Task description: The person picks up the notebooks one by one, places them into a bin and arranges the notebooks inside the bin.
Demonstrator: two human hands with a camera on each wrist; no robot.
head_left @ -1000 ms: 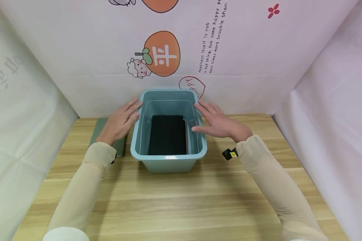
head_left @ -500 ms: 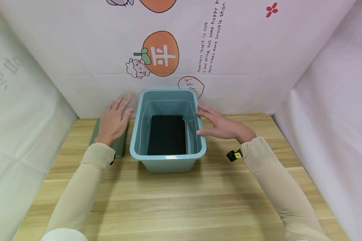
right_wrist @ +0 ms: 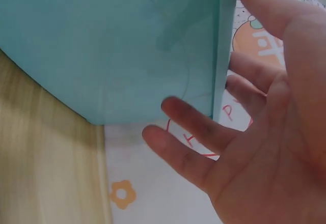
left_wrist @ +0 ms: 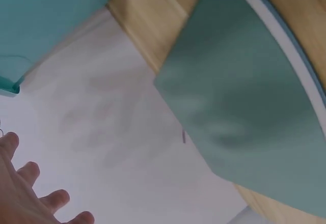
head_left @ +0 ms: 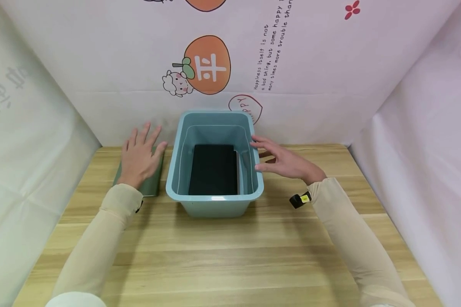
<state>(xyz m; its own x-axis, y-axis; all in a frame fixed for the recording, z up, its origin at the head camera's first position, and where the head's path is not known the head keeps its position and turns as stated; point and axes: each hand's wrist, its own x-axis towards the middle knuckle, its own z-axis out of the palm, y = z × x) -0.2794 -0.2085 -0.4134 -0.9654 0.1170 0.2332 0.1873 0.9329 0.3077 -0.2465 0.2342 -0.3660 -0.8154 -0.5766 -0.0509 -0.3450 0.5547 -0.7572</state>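
A blue-green plastic bin (head_left: 215, 198) stands at the back middle of the table, with a black book or notebook (head_left: 213, 170) lying inside it. Left of the bin lies a green book (head_left: 151, 183) with pale page edges; in the left wrist view its cover (left_wrist: 239, 91) fills the right side. My left hand (head_left: 139, 160) hovers over this book, fingers spread, apart from it. My right hand (head_left: 286, 162) is at the bin's right rim, its fingers loosely bent; in the right wrist view the fingertips lie along the rim and outer wall (right_wrist: 117, 56).
The wooden table (head_left: 215, 251) ends at a white printed cloth backdrop (head_left: 303, 64) right behind the bin. White cloth also rises on both sides. A black wrist device (head_left: 299, 200) hangs at the right sleeve.
My left hand has left the bin's left rim and moved left over the green book. My right hand has shifted slightly right and down along the rim. The bin stays put.
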